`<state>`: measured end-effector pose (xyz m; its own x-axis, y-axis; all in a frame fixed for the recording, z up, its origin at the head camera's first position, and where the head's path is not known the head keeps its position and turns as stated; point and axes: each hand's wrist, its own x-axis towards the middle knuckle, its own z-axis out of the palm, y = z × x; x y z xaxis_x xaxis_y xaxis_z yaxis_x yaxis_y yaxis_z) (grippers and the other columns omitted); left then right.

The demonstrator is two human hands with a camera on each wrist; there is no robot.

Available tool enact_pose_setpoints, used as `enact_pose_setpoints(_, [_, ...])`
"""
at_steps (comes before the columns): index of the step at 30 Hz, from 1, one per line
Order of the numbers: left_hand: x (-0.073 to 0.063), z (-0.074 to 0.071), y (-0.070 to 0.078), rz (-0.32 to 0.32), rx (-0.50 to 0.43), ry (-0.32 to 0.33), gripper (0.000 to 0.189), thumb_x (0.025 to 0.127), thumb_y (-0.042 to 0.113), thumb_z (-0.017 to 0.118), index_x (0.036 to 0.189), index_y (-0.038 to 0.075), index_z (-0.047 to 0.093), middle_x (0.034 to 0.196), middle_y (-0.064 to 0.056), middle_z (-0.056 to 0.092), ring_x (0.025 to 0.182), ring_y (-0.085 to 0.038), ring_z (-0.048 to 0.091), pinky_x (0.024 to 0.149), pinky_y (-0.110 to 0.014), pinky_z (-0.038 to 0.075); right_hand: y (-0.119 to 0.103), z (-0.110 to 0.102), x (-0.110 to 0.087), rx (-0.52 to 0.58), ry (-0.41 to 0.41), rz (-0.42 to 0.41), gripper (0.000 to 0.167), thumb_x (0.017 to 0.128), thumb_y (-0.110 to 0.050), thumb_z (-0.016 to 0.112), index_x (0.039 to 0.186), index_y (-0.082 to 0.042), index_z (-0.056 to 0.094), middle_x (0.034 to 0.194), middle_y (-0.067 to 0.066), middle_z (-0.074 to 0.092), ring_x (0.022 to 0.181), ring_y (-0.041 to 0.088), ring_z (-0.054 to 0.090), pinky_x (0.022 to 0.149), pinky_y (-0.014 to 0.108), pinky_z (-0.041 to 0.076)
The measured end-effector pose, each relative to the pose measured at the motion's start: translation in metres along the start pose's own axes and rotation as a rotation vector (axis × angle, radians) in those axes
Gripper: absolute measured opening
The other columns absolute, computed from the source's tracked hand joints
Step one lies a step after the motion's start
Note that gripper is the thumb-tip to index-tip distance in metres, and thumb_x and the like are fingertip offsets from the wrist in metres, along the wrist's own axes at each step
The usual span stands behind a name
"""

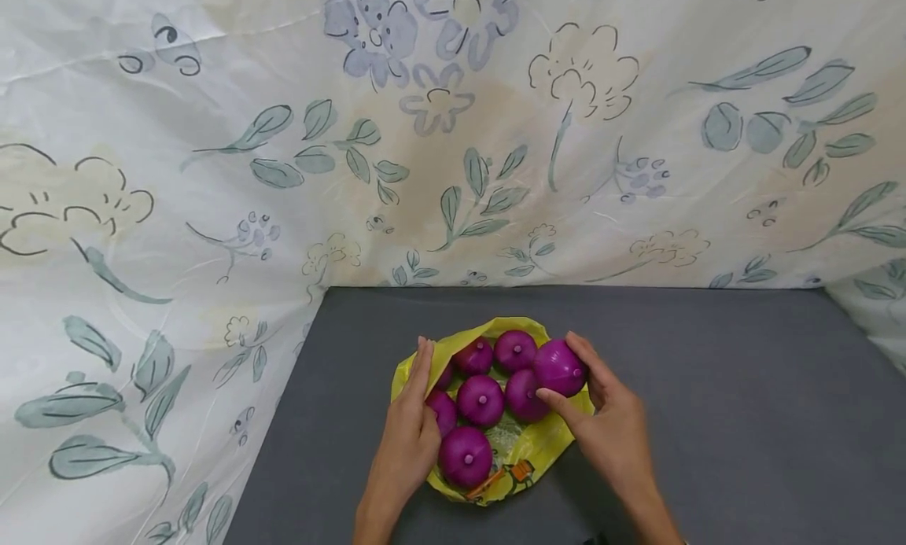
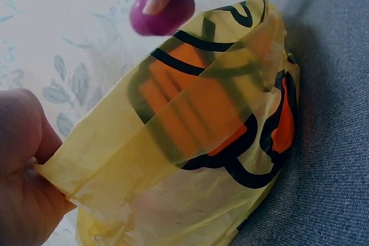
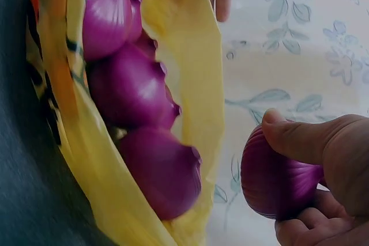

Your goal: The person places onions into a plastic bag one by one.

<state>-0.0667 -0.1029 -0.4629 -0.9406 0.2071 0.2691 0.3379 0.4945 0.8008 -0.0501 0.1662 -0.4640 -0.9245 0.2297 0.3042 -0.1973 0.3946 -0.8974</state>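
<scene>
A yellow plastic bag (image 1: 552,451) with orange and black print lies open-mouthed on the grey surface. Inside it sit several purple-red onions (image 1: 481,401), some partly hidden by the bag's left side. My left hand (image 1: 406,439) pinches the bag's rim between thumb and fingers, as the left wrist view shows of the bag (image 2: 190,113). Over the bag's right edge, my right hand (image 1: 616,427) grips one onion (image 1: 561,368) between thumb and fingers. In the right wrist view that onion (image 3: 277,182) is apart from the onions (image 3: 158,171) in the bag.
The dark grey tabletop (image 1: 750,419) spreads to both sides of the bag. Behind it and along the left hangs a pale cloth (image 1: 453,215) printed with flowers and leaves. A small black object (image 1: 597,539) shows at the bottom edge of the head view.
</scene>
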Motion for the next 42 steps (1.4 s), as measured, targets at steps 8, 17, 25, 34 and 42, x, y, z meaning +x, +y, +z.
enact_pose_setpoints(8, [-0.001, 0.002, -0.001, 0.039, 0.006, 0.019, 0.093, 0.095, -0.017, 0.044, 0.171, 0.031, 0.017, 0.175, 0.012, 0.016, 0.159, -0.011, 0.022, 0.119, -0.017, 0.024, -0.004, 0.011, -0.014, -0.021, -0.081, -0.073, 0.081, 0.08, -0.021, 0.094, 0.151, -0.038, 0.059, 0.157, -0.008, 0.055, 0.145, 0.014, 0.05, 0.102, 0.013, 0.042])
enact_pose_setpoints(17, [-0.001, 0.003, -0.001, 0.033, 0.015, 0.021, 0.092, 0.097, -0.016, 0.044, 0.171, 0.032, 0.017, 0.175, 0.012, 0.016, 0.159, -0.012, 0.023, 0.119, -0.024, 0.031, -0.002, 0.02, -0.025, 0.033, -0.173, -0.162, 0.082, 0.081, -0.014, 0.092, 0.152, -0.036, 0.057, 0.158, -0.006, 0.055, 0.145, 0.019, 0.05, 0.103, 0.019, 0.046])
enact_pose_setpoints(25, [-0.001, 0.003, 0.0, 0.021, 0.01, 0.018, 0.092, 0.097, -0.016, 0.044, 0.17, 0.033, 0.017, 0.175, 0.013, 0.016, 0.159, -0.011, 0.022, 0.122, -0.034, 0.032, -0.001, 0.025, -0.03, 0.035, -0.201, -0.159, 0.081, 0.081, -0.015, 0.092, 0.153, -0.032, 0.057, 0.159, -0.005, 0.053, 0.147, 0.02, 0.048, 0.102, 0.021, 0.047])
enact_pose_setpoints(34, [-0.002, 0.003, 0.001, 0.035, 0.018, 0.023, 0.092, 0.096, -0.017, 0.045, 0.171, 0.031, 0.018, 0.175, 0.012, 0.017, 0.158, -0.011, 0.024, 0.118, -0.03, 0.036, 0.002, 0.029, -0.042, -0.04, -0.241, -0.086, 0.086, 0.078, -0.021, 0.095, 0.153, -0.037, 0.056, 0.157, -0.013, 0.054, 0.144, 0.015, 0.052, 0.105, 0.03, 0.049])
enact_pose_setpoints(42, [-0.002, 0.003, 0.001, 0.044, 0.018, 0.024, 0.093, 0.096, -0.017, 0.044, 0.171, 0.03, 0.018, 0.175, 0.011, 0.017, 0.158, -0.011, 0.024, 0.12, -0.021, 0.028, 0.007, 0.031, -0.051, -0.124, -0.277, -0.096, 0.09, 0.077, -0.024, 0.095, 0.154, -0.042, 0.053, 0.158, -0.014, 0.053, 0.147, 0.012, 0.048, 0.108, 0.023, 0.045])
